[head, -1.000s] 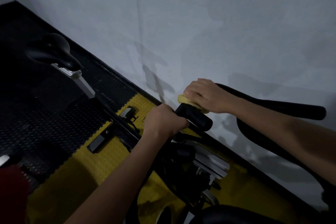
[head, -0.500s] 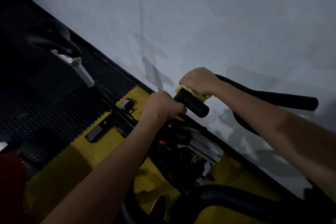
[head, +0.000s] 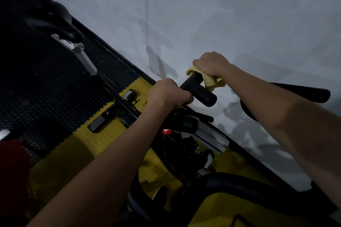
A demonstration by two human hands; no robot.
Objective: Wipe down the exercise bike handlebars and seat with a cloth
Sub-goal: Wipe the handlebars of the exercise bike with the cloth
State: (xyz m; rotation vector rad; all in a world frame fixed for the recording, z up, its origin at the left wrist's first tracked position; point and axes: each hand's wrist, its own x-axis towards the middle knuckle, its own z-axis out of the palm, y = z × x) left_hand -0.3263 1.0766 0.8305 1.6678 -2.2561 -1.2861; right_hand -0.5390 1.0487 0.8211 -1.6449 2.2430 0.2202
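Note:
A black exercise bike stands below me beside a pale wall. My left hand is closed around the near handlebar grip. Just beyond it my right hand presses a yellow cloth onto the same black bar, fingers wrapped over it. The cloth hangs out below the hand on the right. The second handlebar grip sticks out to the right, partly behind my right forearm. The black seat sits at the upper left on a silver post.
The bike rests on a yellow mat beside black textured flooring. A red knob shows on the frame below the handlebar. Something dark red lies at the left edge. The wall is close behind the handlebars.
My right hand with the cloth has slid along the bar away from the grip's end, exposing more of the black grip. My left hand keeps its hold.

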